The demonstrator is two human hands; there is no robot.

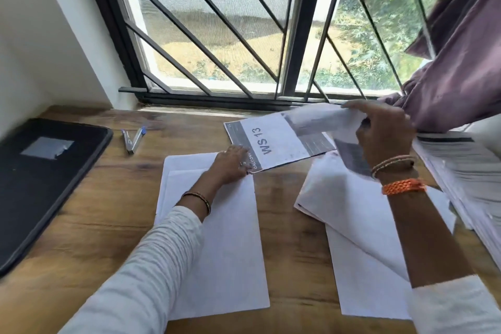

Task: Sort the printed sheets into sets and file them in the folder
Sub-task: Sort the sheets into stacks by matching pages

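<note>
A printed sheet marked "WS 13" point(273, 141) lies at the far middle of the wooden desk point(292, 214). My left hand point(230, 164) holds its near left corner. My right hand point(385, 130) grips a curled, lifted sheet point(320, 116) above it. A face-down white pile point(222, 238) lies under my left forearm. Another face-down white pile point(360, 225) lies to the right, partly under my right arm. A thick stack of printed sheets point(461, 171) rests at the right edge. The black folder point(40, 184) lies shut at the left.
Two pens point(132, 138) lie beside the folder toward the window. A barred window point(244, 35) runs along the desk's far edge. A purple curtain point(461, 62) hangs at the right, close to my right hand.
</note>
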